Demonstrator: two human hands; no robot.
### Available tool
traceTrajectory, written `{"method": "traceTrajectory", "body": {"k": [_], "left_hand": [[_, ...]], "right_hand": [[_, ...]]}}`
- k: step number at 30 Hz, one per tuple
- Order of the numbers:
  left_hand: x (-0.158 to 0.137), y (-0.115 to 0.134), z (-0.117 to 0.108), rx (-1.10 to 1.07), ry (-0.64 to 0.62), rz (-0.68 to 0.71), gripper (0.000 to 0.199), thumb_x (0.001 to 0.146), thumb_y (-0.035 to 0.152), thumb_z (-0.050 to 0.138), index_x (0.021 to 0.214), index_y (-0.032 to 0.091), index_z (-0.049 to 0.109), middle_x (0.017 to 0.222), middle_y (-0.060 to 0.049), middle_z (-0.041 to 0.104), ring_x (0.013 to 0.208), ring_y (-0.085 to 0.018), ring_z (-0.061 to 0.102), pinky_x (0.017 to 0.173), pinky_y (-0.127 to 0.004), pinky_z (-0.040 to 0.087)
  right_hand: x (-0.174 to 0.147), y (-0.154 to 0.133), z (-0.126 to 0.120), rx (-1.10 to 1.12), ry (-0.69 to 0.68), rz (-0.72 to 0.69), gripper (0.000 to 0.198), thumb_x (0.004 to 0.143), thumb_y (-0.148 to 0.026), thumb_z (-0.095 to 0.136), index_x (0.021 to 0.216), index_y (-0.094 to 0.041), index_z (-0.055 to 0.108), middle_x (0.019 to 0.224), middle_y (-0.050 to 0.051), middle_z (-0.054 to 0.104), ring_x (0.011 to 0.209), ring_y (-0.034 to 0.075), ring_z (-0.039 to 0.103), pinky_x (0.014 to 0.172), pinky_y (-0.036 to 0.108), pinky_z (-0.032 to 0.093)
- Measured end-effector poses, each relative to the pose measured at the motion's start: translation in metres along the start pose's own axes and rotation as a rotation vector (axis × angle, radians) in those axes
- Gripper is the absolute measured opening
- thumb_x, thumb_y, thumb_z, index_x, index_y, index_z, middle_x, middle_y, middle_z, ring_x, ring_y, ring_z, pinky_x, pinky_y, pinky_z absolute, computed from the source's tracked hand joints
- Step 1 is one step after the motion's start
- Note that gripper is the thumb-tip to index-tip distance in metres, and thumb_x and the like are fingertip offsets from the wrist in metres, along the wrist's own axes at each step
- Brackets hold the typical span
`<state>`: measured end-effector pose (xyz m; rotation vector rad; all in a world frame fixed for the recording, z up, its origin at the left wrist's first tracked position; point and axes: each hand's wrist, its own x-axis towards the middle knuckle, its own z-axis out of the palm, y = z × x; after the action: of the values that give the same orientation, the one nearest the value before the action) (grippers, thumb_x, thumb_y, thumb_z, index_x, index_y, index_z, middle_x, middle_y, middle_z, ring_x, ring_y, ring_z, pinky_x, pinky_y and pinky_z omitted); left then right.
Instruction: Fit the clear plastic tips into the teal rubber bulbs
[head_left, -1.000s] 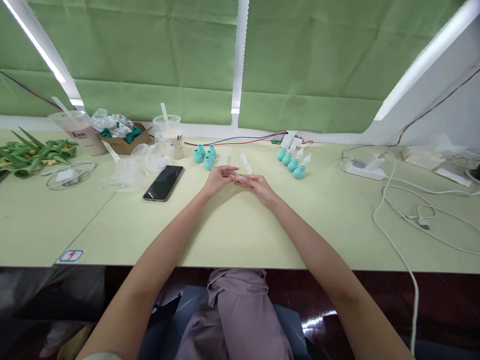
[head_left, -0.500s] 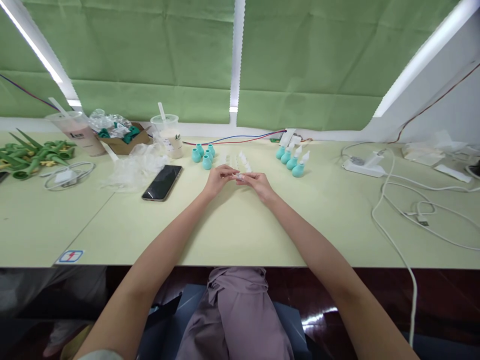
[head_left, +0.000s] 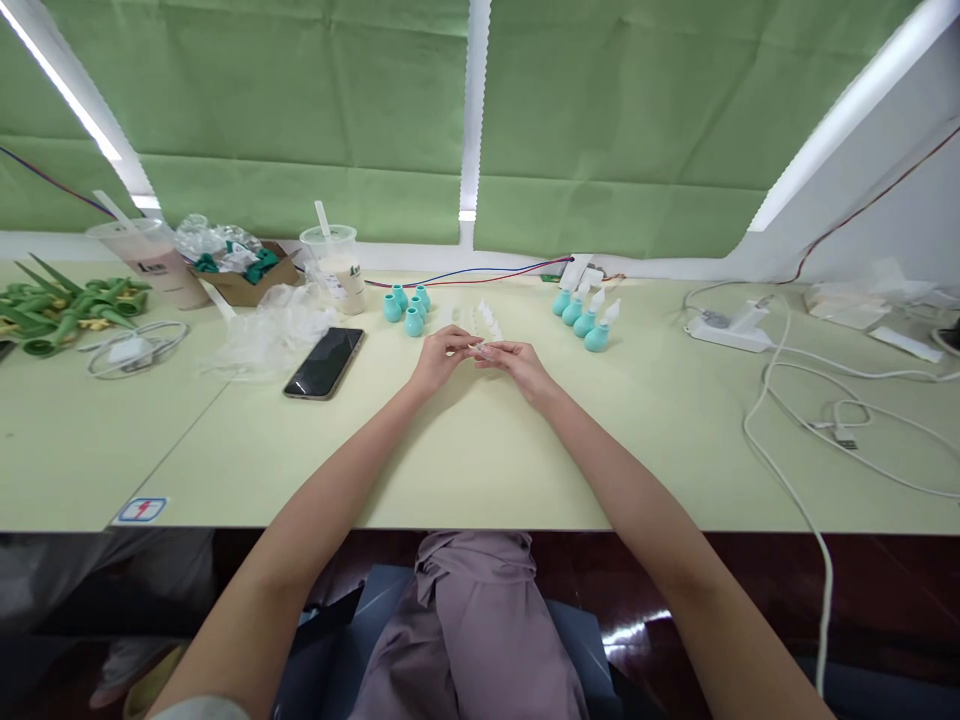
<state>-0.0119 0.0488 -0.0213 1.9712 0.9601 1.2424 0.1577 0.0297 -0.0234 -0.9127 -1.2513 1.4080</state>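
My left hand (head_left: 442, 358) and my right hand (head_left: 520, 364) meet over the middle of the table, fingertips pinched together on a small whitish piece (head_left: 478, 349). Its exact kind is too small to make out, and the fingers cover most of it. Just behind the hands lie white nozzle-like tips (head_left: 489, 318) in a row and some clear small parts (head_left: 456, 315). Several turquoise bulbs (head_left: 413, 321) with open necks stand to the left. On the right, turquoise bulbs with white pointed tips (head_left: 597, 336) stand in a slanted row.
A black phone (head_left: 325, 364) lies left of my left arm, beside a crumpled clear bag (head_left: 274, 335). Two drink cups (head_left: 334, 270) and a cardboard box (head_left: 251, 285) stand behind. Green plastic parts (head_left: 71, 310) are far left. A power strip (head_left: 727, 332) and white cables (head_left: 780, 450) spread right.
Both hands stay almost in place, with the fingers shifting slightly around the small whitish piece. The bulbs and other things on the table have not moved.
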Motion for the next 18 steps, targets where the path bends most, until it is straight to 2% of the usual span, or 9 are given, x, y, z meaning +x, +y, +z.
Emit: {"method": "traceTrajectory", "body": {"k": [5, 10, 14, 18], "left_hand": [[0.001, 0.001, 0.002, -0.004, 0.029, 0.010, 0.035, 0.071, 0.043, 0.067, 0.099, 0.022, 0.070, 0.095, -0.006, 0.062, 0.086, -0.015, 0.058, 0.074, -0.026, 0.048], [0.001, 0.003, 0.000, -0.043, 0.050, -0.021, 0.034, 0.071, 0.045, 0.066, 0.093, 0.021, 0.071, 0.097, -0.007, 0.063, 0.092, -0.016, 0.058, 0.073, -0.025, 0.046], [0.001, 0.003, -0.002, -0.121, 0.043, -0.079, 0.033, 0.069, 0.045, 0.067, 0.089, 0.020, 0.071, 0.102, -0.007, 0.064, 0.095, -0.017, 0.058, 0.076, -0.026, 0.046], [0.003, -0.002, -0.002, -0.261, 0.037, -0.182, 0.038, 0.069, 0.046, 0.068, 0.093, 0.017, 0.067, 0.102, -0.007, 0.066, 0.095, -0.018, 0.059, 0.083, -0.030, 0.045]], "right_hand": [[0.003, 0.002, -0.001, 0.045, 0.014, -0.043, 0.034, 0.058, -0.044, 0.077, 0.081, -0.019, 0.071, 0.085, 0.003, 0.072, 0.082, 0.020, 0.068, 0.093, 0.039, 0.047], [0.002, 0.001, 0.002, 0.061, -0.029, -0.048, 0.035, 0.065, -0.050, 0.071, 0.084, -0.021, 0.069, 0.092, 0.002, 0.071, 0.087, 0.020, 0.067, 0.096, 0.039, 0.044], [0.001, 0.002, 0.008, -0.026, -0.045, 0.008, 0.041, 0.068, -0.054, 0.066, 0.095, -0.024, 0.061, 0.097, 0.001, 0.070, 0.087, 0.019, 0.067, 0.093, 0.037, 0.043], [0.002, 0.003, 0.007, -0.206, -0.039, -0.010, 0.043, 0.074, -0.061, 0.054, 0.097, -0.024, 0.055, 0.095, 0.002, 0.070, 0.078, 0.017, 0.067, 0.079, 0.032, 0.046]]}}
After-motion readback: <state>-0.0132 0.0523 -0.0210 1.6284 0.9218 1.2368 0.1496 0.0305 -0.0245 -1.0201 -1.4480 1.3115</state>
